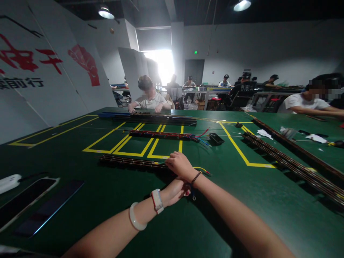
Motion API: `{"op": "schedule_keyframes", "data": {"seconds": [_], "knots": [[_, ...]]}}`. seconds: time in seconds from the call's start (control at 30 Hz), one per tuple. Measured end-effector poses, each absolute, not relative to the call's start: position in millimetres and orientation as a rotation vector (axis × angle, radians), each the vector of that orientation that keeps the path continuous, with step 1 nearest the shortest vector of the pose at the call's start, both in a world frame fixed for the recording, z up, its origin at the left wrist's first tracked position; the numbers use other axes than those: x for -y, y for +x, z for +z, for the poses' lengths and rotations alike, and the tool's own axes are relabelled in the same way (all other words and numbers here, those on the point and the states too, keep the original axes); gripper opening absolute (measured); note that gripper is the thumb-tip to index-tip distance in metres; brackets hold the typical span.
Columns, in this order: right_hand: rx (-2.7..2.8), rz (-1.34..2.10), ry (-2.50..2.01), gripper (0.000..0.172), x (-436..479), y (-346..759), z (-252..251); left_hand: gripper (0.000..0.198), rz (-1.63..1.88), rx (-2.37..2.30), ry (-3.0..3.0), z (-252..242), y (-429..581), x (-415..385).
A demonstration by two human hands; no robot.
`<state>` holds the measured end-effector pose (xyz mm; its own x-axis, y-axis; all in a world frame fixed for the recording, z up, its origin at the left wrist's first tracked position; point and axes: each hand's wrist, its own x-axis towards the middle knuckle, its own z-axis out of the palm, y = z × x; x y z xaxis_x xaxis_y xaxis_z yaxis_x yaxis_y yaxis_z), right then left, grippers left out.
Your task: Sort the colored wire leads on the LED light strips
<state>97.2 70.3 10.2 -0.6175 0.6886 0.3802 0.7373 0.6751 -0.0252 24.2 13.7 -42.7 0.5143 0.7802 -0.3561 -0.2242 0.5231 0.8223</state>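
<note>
A long black rail with metal strips [129, 162] lies across the table before me, its right end partly hidden by my hands. Over that end my right hand [180, 165] is closed, and a yellow-green wire [159, 163] with a ring terminal emerges from its fingers. Just below, partly covered by the right wrist, my left hand [174, 191] has its fingers curled at some wires; a red wire end [187, 193] and a blue wire's ring terminal [194, 197] show beside them. A yellow wire with a dark tip [202, 170] sticks out to the right.
Another wired rail [161, 134] lies farther back beside a small black box [215, 139]. Long rails [290, 161] extend along the right. Phones [49, 208] rest at left. A co-worker [150, 98] sits opposite, hands on dark rails. Yellow tape [236, 147] marks the green table.
</note>
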Motion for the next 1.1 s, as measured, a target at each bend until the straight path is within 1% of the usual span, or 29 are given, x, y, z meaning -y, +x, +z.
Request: {"op": "schedule_keyframes", "data": {"seconds": [0.1,0.17,0.2,0.27,0.33,0.47,0.57,0.63,0.8,0.93,1.1], "knots": [[2.580,-0.203,-1.113,0.021,-66,96,10,0.005,0.674,-0.819,0.785,-43,25,-14],[2.580,-0.195,-1.099,0.018,-63,98,11,0.003,0.682,-0.813,0.768,-42,25,-14],[2.555,-0.180,-1.094,0.020,-61,101,12,0.003,0.690,-0.805,0.769,-41,25,-14],[2.457,-0.126,-1.095,0.030,-58,110,12,0.002,0.708,-0.790,0.789,-39,25,-13],[2.337,-0.065,-1.123,0.033,-55,127,10,0.006,0.710,-0.773,0.818,-36,25,-12],[2.227,-0.034,-1.247,0.027,-48,172,-7,0.014,0.626,-0.785,0.896,-31,21,-11],[2.287,-0.047,-1.339,0.023,-42,199,-23,0.029,0.513,-0.862,1.062,-27,15,-15],[2.349,-0.048,-1.367,0.023,-38,209,-31,0.035,0.433,-0.923,1.196,-24,11,-19],[2.393,-0.007,-1.377,0.023,-40,211,-38,0.034,0.316,-1.050,1.479,-13,-1,-24],[2.370,0.019,-1.368,0.022,-43,209,-40,0.033,0.251,-1.081,1.571,-6,-9,-21],[2.367,0.006,-1.324,0.023,-37,208,-36,0.043,0.207,-1.083,1.629,-2,-16,-22]]}}
